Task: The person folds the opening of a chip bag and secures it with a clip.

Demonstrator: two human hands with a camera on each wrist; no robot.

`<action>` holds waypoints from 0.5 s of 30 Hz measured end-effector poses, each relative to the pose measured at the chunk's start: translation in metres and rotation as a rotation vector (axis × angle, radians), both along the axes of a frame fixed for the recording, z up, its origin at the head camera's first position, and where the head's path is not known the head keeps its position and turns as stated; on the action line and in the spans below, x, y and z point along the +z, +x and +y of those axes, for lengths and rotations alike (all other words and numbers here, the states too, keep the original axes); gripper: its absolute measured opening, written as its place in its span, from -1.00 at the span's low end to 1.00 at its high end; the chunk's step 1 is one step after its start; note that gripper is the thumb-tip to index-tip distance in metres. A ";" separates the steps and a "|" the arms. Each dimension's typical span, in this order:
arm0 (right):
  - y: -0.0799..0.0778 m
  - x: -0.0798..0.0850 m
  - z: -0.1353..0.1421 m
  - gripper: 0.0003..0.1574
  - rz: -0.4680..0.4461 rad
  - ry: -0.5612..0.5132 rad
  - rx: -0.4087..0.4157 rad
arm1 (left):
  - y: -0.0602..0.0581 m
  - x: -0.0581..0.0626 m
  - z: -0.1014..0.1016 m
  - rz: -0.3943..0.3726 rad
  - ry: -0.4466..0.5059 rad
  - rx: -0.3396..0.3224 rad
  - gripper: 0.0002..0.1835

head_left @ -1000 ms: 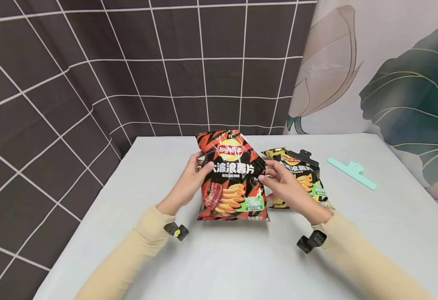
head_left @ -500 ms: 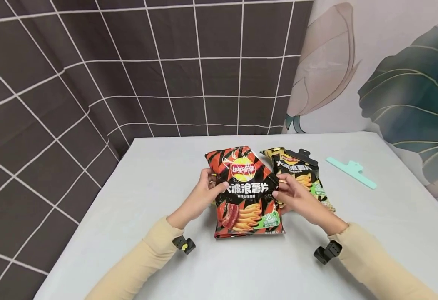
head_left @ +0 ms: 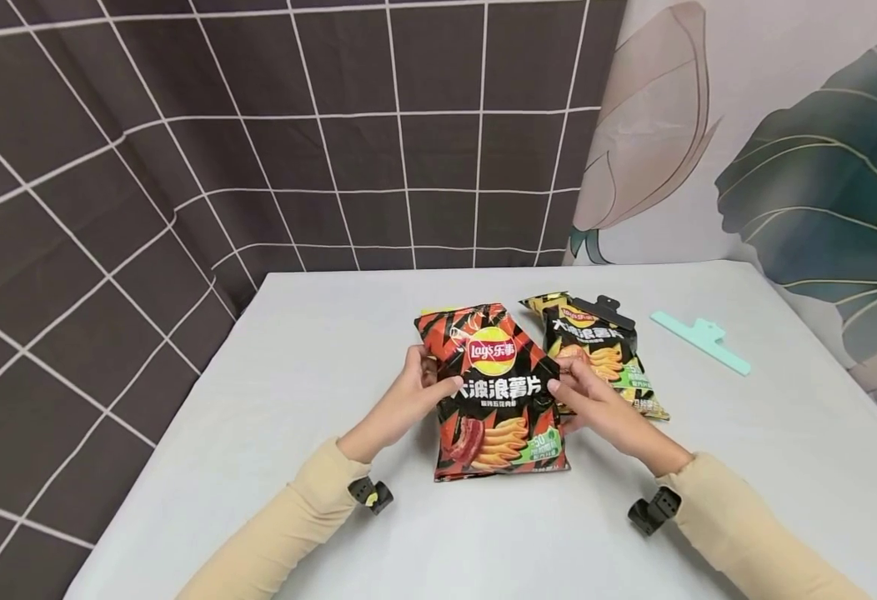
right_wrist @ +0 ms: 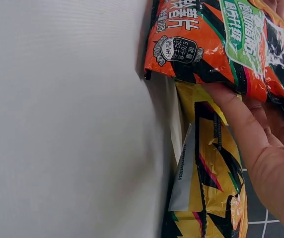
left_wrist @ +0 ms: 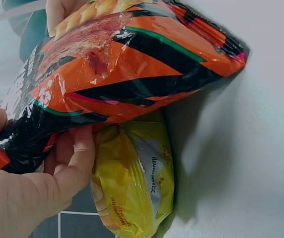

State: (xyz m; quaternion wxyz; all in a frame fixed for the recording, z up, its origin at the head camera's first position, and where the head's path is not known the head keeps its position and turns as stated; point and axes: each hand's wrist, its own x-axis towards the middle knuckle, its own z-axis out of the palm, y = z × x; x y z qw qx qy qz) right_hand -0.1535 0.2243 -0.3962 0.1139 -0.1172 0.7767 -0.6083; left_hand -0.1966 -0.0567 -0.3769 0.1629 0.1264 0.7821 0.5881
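The left hand [head_left: 403, 408] pinches one side of the red bag [head_left: 494, 400], thumb on its printed front and fingers behind. The right hand [head_left: 605, 412] grips the opposite side the same way, so the bag is held between both, logo end leaning away from the person. Whether its lower edge touches the table [head_left: 318, 358] I cannot tell.

It looks light and soft, puffed with air, its film glossy and probably a bit slippery; the chips inside would likely crush under a hard squeeze. The side edges, near mid-height, seem the best hold: thumbs in front, fingers spread behind, gentle pressure from both sides.

Just behind the red bag, past the left fingers, is a yellow bag [left_wrist: 132, 178], mostly hidden from the head view. Just beyond the right hand lies a black bag [head_left: 609, 358], a black clip [head_left: 605, 313] across its top. Farther out to the right, well apart from the hand, lies a mint clip [head_left: 701, 340], unattached.
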 end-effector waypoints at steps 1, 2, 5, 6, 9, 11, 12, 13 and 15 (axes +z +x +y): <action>0.000 0.000 -0.001 -0.50 -0.001 0.014 -0.017 | 0.000 -0.001 0.000 0.001 -0.005 0.003 -0.44; 0.001 0.000 -0.002 -0.49 0.001 0.031 -0.035 | 0.000 -0.001 0.000 0.006 -0.012 0.007 -0.43; 0.000 -0.001 -0.006 -0.46 -0.002 0.071 -0.079 | 0.000 0.000 -0.001 0.024 -0.035 0.019 -0.42; 0.000 -0.001 -0.007 -0.46 -0.001 0.083 -0.092 | 0.000 0.000 -0.001 0.026 -0.039 0.023 -0.41; -0.001 -0.001 -0.010 -0.47 0.002 0.103 -0.114 | -0.001 0.001 -0.001 0.021 -0.033 0.020 -0.34; -0.001 -0.001 -0.010 -0.48 0.009 0.111 -0.122 | -0.002 0.002 -0.002 0.008 -0.004 0.012 -0.29; 0.000 -0.001 -0.010 -0.48 0.011 0.113 -0.123 | -0.003 0.002 -0.002 0.003 0.011 0.007 -0.28; 0.000 -0.001 -0.009 -0.48 0.014 0.114 -0.123 | -0.004 0.003 -0.003 0.000 0.027 0.003 -0.28; 0.001 -0.002 -0.009 -0.48 0.018 0.115 -0.121 | -0.006 0.006 -0.003 -0.008 0.065 0.003 -0.31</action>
